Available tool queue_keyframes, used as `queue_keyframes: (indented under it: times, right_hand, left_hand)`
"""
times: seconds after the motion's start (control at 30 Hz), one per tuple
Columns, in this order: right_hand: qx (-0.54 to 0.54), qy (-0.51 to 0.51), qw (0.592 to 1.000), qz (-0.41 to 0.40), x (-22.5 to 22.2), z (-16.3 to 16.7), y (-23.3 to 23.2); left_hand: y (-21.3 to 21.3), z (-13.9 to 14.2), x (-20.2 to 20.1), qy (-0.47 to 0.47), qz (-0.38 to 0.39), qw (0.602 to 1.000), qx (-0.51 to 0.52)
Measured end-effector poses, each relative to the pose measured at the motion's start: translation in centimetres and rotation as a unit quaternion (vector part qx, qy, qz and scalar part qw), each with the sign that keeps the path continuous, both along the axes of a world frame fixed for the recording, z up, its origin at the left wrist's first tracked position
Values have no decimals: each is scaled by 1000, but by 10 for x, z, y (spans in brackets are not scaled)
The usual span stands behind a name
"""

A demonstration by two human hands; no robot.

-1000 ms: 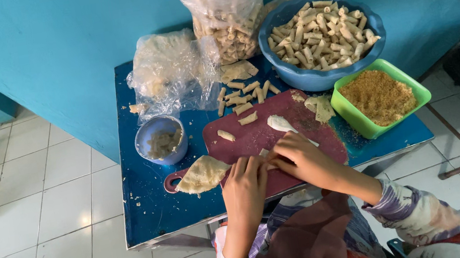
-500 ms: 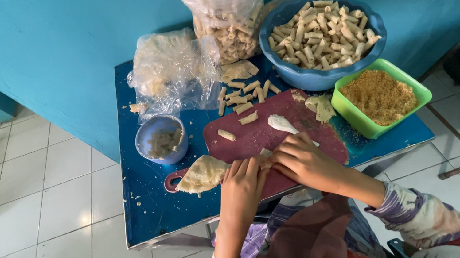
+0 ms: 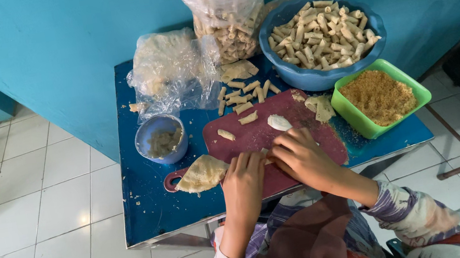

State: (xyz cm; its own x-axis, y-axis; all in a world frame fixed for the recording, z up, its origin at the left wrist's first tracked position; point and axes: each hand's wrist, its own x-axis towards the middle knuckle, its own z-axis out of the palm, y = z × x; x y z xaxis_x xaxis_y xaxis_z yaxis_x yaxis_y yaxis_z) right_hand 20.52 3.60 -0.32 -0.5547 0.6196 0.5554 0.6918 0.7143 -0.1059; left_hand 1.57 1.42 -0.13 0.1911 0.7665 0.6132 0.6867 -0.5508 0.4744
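Hands (image 3: 277, 168) stayed on cutting board (image 3: 256, 134).

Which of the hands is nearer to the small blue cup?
Left. The left hand rests on the maroon cutting board, just right of and below the small blue cup. The right hand lies farther right, beyond the left hand.

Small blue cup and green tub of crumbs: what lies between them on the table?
In the head view, the dark red cutting board lies between the small blue cup and the green tub, carrying loose rolled pieces and a white lump.
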Motion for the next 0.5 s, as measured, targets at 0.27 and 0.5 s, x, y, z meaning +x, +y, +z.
queue_keyframes:
  times: [0.27, 0.5]
  right_hand:
    - [66, -39, 997, 4, 1, -8, -8]
    - [67, -55, 996, -36, 0, -5, -1]
  left_hand:
    - [-1, -9, -4, 44, -2, 998, 40]
    - [1, -12, 1, 146, 48, 988, -7]
